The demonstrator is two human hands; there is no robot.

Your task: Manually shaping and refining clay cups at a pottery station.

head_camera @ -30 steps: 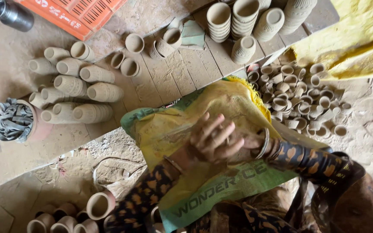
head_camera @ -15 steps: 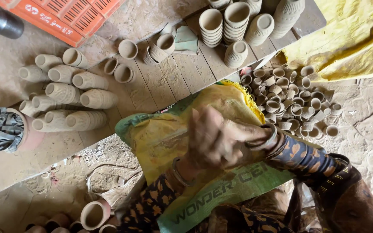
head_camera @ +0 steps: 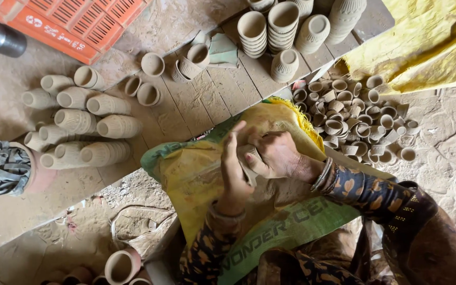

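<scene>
Both my hands work one lump of grey-brown clay (head_camera: 248, 160) over a yellow and green woven sack (head_camera: 196, 179) spread across my lap. My left hand (head_camera: 233, 171) cups the clay from the left, fingers upright. My right hand (head_camera: 275, 153) presses on it from the right; bangles sit on that wrist. The clay is mostly hidden between the palms.
Unfired clay cups lie in rows on the wooden board (head_camera: 80, 124), and stacked cups (head_camera: 270, 26) stand at the top. A heap of small clay bowls (head_camera: 352, 113) sits to the right. An orange crate (head_camera: 75, 21), a yellow cloth (head_camera: 428, 42) and a rag-filled pot (head_camera: 6, 169) surround them.
The view has shifted, so everything sits lower and further right in frame. My hands have closed together around the clay, left fingers now upright against it.
</scene>
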